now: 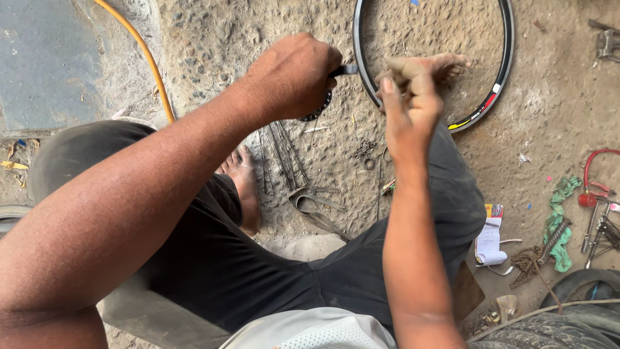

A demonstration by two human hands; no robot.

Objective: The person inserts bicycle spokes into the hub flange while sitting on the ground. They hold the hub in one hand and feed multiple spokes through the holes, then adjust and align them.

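My left hand (294,74) is clenched around a dark tool handle (345,69), whose tip pokes out past my knuckles; a small toothed cog (321,108) shows just under that fist. My right hand (410,97) has its fingers (394,84) pinched together on something too small to make out, maybe a thin spoke, held close beside the handle. Just beyond both hands lies a black bicycle rim (497,84) flat on the rough ground, my right foot (445,64) resting inside it. Below my hands, between my knees, a bundle of spokes (281,152) and a pair of pliers (313,203) lie on the floor. Off to my right sit a green rag (560,213), a chain (526,262) and a red tool (591,187).
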